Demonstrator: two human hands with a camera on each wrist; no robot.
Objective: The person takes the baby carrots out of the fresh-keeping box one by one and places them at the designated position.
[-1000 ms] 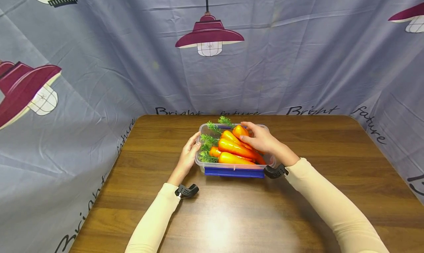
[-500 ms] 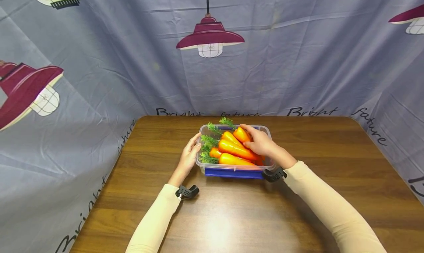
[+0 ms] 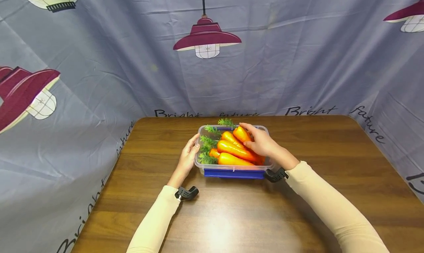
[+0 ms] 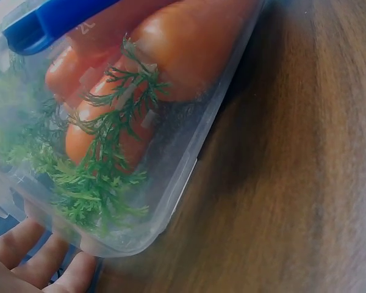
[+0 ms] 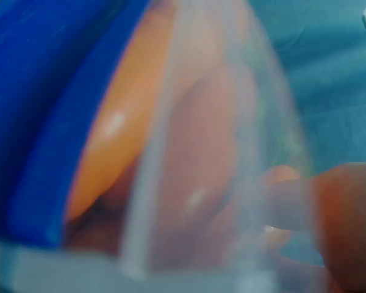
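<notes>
We could pass over the counter [image 3: 232, 205] in front of the box [image 3: 233, 167]; at its left wall the left hand [image 3: 188, 153] blocks us, and from the right, the right hand [image 3: 261, 141] over the carrots [image 3: 233, 149].

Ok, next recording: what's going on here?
A person has an open clear plastic container of carrots on a wooden table. The left grip rests against the container's left end, while the right grip holds the farthest carrot. The other carrots lie inside, leafy tops to the left. Whether the held carrot is lifted is unclear.
</notes>
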